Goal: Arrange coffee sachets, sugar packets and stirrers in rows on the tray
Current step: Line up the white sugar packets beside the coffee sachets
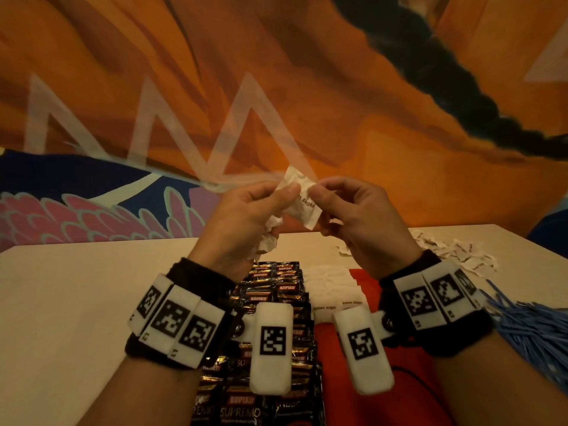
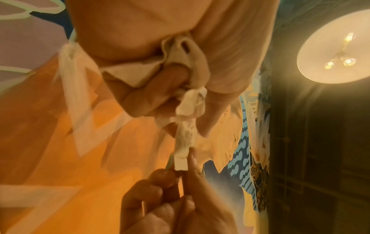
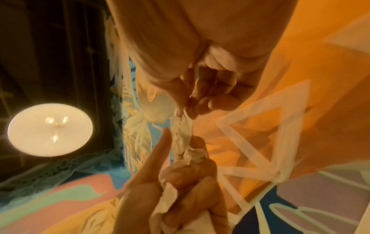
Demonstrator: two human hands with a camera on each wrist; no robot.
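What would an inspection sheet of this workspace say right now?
Surface: pale table.
Job's things: Kopiko coffee sachets in rows on the red tray; sugar packets beside them; loose sugar packet pile; blue stirrers heaped on the table.
Clutter: nothing seen.
Hands: left hand and right hand pinch one brown sugar packet; left also holds crumpled packets.
Cables: nothing seen.
Surroundings: orange mural, ceiling lamp.

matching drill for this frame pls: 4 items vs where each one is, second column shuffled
Items:
1. coffee sachets
2. blue stirrers
3. sugar packet
4. loose sugar packets

Places:
A. pinched between left hand and right hand, above the table
B. scattered on the table, far right
C. in rows on the left of the red tray
D. piled at the right edge, near side

Pairs: 1-C, 2-D, 3-A, 4-B
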